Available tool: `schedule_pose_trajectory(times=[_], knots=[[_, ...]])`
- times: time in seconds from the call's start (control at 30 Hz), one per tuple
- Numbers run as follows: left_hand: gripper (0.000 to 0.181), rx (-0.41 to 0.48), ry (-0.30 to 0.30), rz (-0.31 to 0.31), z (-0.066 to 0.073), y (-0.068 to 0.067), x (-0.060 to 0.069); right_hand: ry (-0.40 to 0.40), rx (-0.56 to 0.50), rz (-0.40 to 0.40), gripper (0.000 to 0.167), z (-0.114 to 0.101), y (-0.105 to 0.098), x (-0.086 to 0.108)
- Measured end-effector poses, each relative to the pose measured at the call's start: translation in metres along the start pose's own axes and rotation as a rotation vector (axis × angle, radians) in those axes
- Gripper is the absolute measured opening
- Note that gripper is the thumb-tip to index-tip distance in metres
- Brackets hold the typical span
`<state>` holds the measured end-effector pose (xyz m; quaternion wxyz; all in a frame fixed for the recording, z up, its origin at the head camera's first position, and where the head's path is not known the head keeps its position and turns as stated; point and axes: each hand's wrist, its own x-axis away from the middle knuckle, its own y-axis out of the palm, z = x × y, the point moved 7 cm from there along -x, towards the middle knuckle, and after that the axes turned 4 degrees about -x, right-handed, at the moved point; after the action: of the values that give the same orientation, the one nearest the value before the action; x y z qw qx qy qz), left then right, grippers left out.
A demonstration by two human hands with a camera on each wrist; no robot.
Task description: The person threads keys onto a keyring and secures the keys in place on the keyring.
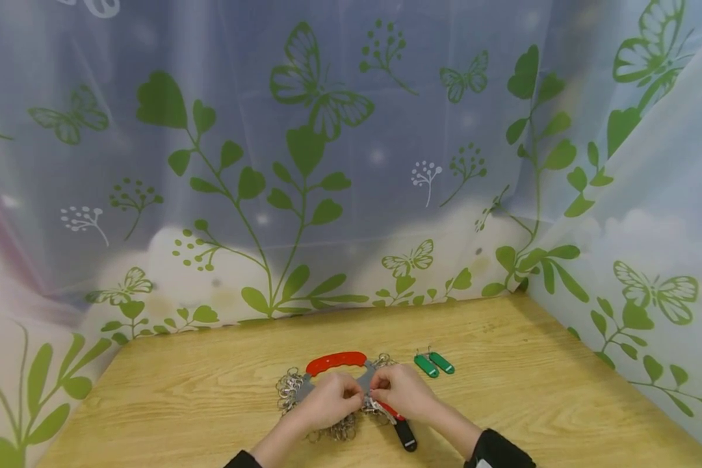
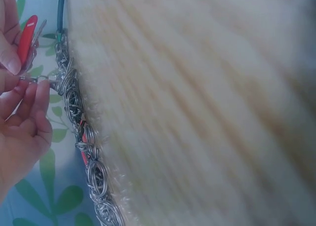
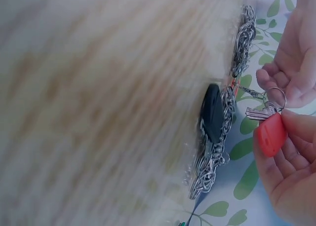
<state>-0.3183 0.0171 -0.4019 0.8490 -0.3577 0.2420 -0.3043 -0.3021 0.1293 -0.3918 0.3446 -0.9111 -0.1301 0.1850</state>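
Observation:
Both hands meet over a grey key holder with a red handle (image 1: 336, 361) and bunches of metal rings (image 1: 289, 383). My left hand (image 1: 335, 400) (image 2: 22, 132) pinches a small metal clasp and ring beside the holder. Between the fingers of my right hand (image 1: 406, 392) (image 3: 296, 171) is a red key tag (image 3: 271, 134) (image 2: 27, 41), with silver keys (image 3: 259, 114) and a split ring (image 3: 276, 97) joined to it. A black-headed key (image 1: 405, 435) (image 3: 212, 112) hangs by the rings, below my right hand in the head view.
Two green tags (image 1: 426, 365) (image 1: 442, 363) lie on the wooden table (image 1: 538, 364), to the right of the holder. A patterned curtain (image 1: 339, 169) borders the table at the back and on the right.

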Motion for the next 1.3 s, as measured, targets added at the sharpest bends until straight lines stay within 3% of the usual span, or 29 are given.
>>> schedule_pose_trajectory(times=[0.43,0.73,0.97,1.3], knots=[[0.009,0.071,-0.074,-0.074,-0.003,0.005,0.001,-0.004,-0.014,-0.002,0.007,-0.001,-0.003,0.001],[0.011,0.032,-0.015,-0.036,-0.001,0.0,-0.001,-0.019,-0.005,0.0,0.007,-0.001,-0.003,0.002],[0.013,0.04,-0.037,-0.04,-0.001,-0.001,-0.002,-0.063,0.019,-0.038,0.007,-0.01,0.001,0.003],[0.01,0.09,-0.038,-0.038,-0.006,-0.002,0.002,-0.055,0.028,0.013,0.01,-0.01,0.002,-0.001]])
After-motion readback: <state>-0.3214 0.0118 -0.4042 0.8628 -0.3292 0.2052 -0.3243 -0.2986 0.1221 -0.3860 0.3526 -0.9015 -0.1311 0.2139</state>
